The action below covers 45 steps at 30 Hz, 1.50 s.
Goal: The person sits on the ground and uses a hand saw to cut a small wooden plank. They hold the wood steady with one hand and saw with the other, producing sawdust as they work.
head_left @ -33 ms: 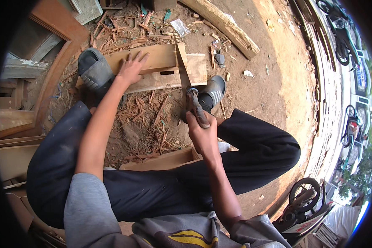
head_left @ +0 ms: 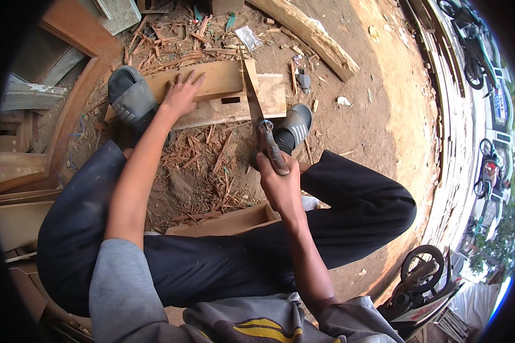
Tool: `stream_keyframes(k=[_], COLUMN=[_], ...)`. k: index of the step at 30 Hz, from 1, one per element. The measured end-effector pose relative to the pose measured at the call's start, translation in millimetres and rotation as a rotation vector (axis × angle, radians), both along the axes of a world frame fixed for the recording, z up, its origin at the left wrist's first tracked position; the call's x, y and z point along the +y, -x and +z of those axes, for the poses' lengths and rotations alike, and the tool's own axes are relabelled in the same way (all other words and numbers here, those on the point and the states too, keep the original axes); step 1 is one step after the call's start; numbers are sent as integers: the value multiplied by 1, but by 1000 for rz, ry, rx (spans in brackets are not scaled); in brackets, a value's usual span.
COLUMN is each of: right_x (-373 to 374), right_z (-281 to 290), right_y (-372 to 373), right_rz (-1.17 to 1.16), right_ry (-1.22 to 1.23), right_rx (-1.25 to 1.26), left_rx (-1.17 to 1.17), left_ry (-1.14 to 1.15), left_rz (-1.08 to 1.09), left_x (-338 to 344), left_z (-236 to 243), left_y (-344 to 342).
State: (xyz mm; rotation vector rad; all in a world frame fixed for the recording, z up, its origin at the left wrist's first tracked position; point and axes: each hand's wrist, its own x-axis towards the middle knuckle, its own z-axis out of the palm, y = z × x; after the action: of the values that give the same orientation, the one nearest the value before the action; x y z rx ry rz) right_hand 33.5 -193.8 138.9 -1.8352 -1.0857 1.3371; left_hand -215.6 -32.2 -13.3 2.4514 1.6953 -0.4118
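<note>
My right hand [head_left: 281, 186] is wrapped around the worn wooden handle of a handsaw [head_left: 253, 100]. The blade points away from me and lies across a light wooden plank [head_left: 223, 79] near its right end. On that plank my left hand [head_left: 181, 97] rests flat, fingers spread, left of the blade. Underneath, a wider pale board [head_left: 272, 98] with a small dark rectangular slot supports the plank. My left foot, in a grey sandal [head_left: 133, 98], stands at the plank's left end. The other sandal [head_left: 297, 124] is beside the board's right end.
Wood chips [head_left: 203, 157] litter the soil around the boards. A wooden box-like piece [head_left: 229, 221] lies between my legs. Brown frames [head_left: 83, 94] lean at the left, and a thick beam [head_left: 309, 37] lies at the far side. Stacked strips [head_left: 449, 114] and a motorcycle [head_left: 418, 280] stand at the right.
</note>
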Motion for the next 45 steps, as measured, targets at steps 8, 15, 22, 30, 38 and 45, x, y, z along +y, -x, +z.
stream_keyframes(k=[8, 15, 22, 30, 38, 45], right_x=[13, -19, -22, -40, -84, -48], right_z=[1, 14, -9, 1, 28, 6], right_y=[0, 1, 6, -5, -16, 3], right_rz=[3, 17, -31, -19, -19, -45], right_ry=[33, 60, 47, 49, 67, 60], right_rx=[33, 29, 80, 16, 12, 99], left_rx=[-19, -183, 31, 6, 74, 89], left_ry=[26, -98, -16, 96, 197, 176], left_rz=[109, 89, 109, 148, 92, 106], left_x=[20, 24, 36, 45, 54, 51], left_z=[-6, -31, -19, -12, 12, 7], left_y=[-32, -37, -56, -60, -69, -69])
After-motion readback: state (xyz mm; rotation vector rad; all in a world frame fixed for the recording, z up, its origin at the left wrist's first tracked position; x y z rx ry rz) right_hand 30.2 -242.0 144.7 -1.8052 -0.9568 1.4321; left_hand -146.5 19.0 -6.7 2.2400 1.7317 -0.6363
